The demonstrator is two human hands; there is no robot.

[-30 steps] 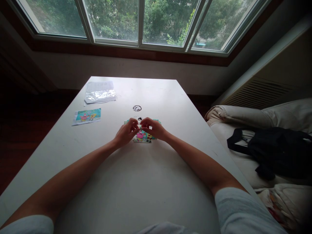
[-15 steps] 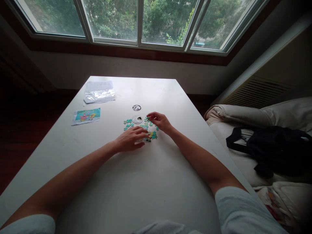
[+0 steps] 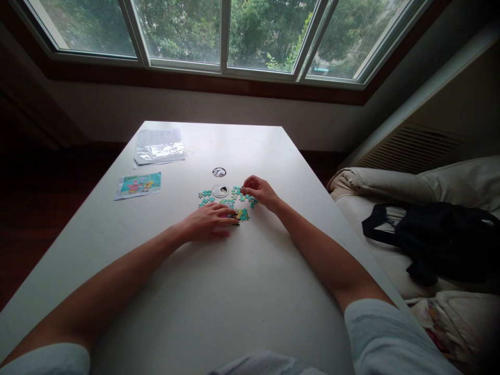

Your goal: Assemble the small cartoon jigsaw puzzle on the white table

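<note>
My left hand [image 3: 208, 221] lies with fingers stretched out over the joined part of a small jigsaw puzzle [image 3: 242, 214], covering much of it. To its right, my right hand [image 3: 262, 193] has thumb and forefinger drawn together at the loose turquoise puzzle pieces [image 3: 236, 194]. Whatever is between those fingertips is too small to make out. More loose turquoise pieces [image 3: 205, 194] lie beyond my left hand. Just past the puzzle rests a round silvery disc [image 3: 220, 191] with a dark spot.
Farther back on the white table [image 3: 242, 291] is a second round shiny piece [image 3: 219, 172]. At the left lie a colourful cartoon picture sheet [image 3: 138, 186] and a clear plastic bag with papers [image 3: 160, 147]. A dark bag [image 3: 449, 239] sits on the pale sofa [image 3: 375, 182] at right.
My hands were together over the puzzle and have parted. The left one flattened onto the joined part; the right one moved to the loose pieces, then slightly farther right.
</note>
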